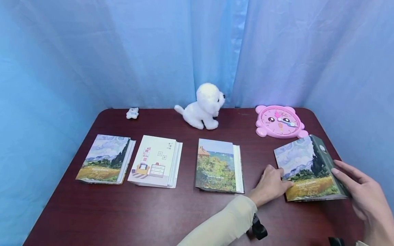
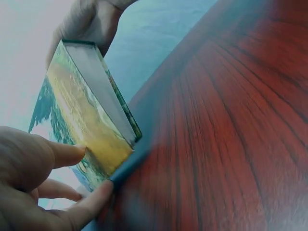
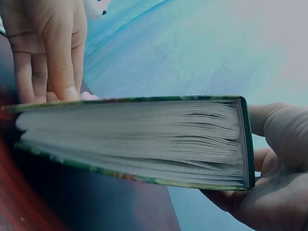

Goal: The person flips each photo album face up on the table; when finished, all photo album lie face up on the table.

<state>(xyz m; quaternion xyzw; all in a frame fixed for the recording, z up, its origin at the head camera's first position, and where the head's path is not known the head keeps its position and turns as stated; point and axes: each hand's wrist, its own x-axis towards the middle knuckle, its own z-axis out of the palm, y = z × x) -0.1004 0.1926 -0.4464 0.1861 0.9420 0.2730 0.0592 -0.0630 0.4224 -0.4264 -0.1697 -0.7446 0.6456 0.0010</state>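
Observation:
A photo album [image 1: 307,171] with a painted wheat field and cypress on its cover is tilted at the table's right side, its dark green spine [image 1: 327,162] raised. My left hand [image 1: 271,186] holds its left edge, thumb on the cover. At the spine side, my right hand [image 1: 363,189] grips the album; some fingers are hidden behind or beneath it. The right wrist view shows the album's page block [image 3: 134,134] between its covers, with the right hand [image 3: 284,159] around the spine. Seen from the left wrist, the left thumb [image 2: 70,155] touches the yellow part of the cover.
Left of the hands lie an album with a garden-and-sea cover [image 1: 215,167], a white album with a room drawing [image 1: 155,162] and another wheat-field album [image 1: 106,159]. Behind stand a pink toy clock [image 1: 280,122], a white plush dog [image 1: 204,107] and a small white bear figure [image 1: 132,113].

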